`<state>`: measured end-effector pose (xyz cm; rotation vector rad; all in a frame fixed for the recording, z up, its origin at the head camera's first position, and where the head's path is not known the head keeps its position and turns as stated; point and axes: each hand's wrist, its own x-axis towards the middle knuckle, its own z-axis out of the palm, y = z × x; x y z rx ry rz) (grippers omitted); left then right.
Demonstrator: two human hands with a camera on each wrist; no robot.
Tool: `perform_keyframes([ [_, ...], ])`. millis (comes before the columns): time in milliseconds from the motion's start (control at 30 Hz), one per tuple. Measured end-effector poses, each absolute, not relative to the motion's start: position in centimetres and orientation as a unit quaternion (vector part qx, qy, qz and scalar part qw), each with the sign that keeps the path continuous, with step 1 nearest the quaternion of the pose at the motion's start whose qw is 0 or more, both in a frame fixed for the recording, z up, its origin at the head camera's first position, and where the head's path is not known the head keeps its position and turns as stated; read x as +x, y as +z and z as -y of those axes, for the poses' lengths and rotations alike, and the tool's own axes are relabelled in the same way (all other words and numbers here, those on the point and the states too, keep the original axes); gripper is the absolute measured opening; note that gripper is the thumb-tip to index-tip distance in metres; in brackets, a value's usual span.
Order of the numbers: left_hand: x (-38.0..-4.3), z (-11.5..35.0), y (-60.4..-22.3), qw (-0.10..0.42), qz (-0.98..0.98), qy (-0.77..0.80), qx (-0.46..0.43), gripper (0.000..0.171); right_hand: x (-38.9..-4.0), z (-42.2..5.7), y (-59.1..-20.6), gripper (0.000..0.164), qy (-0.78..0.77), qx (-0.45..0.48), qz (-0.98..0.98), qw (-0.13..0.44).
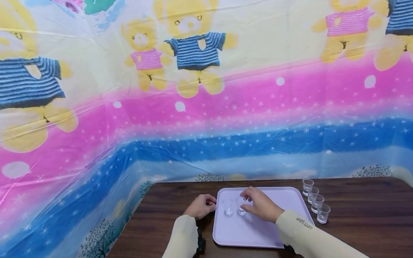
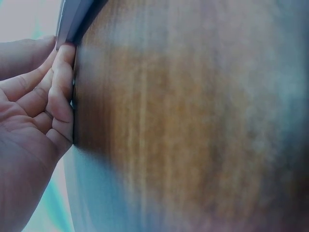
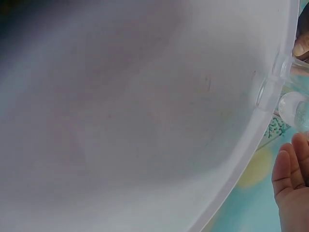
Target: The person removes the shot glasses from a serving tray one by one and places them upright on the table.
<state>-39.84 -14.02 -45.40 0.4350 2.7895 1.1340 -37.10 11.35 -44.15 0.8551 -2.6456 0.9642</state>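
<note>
Soft, bright light in the head view; dimmer, hazier pictures from the wrists.
The head camera shows the printed cloth (image 1: 258, 89) evenly lit, palest toward the upper left; the light's source cannot be told. Two clear cups (image 1: 228, 208) nearly melt into the pale tray (image 1: 258, 231) beneath them. At the left wrist, the tabletop (image 2: 159, 106) is badly blurred, with bluish haze toward the right, while the left hand (image 2: 34, 116) looks crisper. In the right wrist view the tray turns grey and soft, darkening at the upper left corner, its rim bowed into a long curve.
</note>
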Motion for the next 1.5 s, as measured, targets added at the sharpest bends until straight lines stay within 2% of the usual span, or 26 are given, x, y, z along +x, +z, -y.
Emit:
perform_keyframes([
  [333, -40.2, 14.0, -45.9, 0.057, -0.915, 0.372, 0.148, 0.014, -36.3, -12.7, -43.7, 0.027, 0.321, 0.282, 0.900, 0.087],
  [667, -40.0, 14.0, -45.9, 0.053, -0.917, 0.364, 0.152, 0.014, -35.2, -15.2, -42.5, 0.025, 0.307, 0.271, 0.907, 0.098],
  [1067, -40.3, 14.0, -46.0, 0.058, -0.915, 0.366, 0.159, 0.016, -34.0, -19.5, -42.6, 0.024, 0.271, 0.271, 0.912, 0.147],
  [1500, -40.3, 14.1, -45.6, 0.056, -0.917, 0.361, 0.158, 0.017, -32.6, -23.6, -43.0, 0.025, 0.269, 0.260, 0.916, 0.147],
])
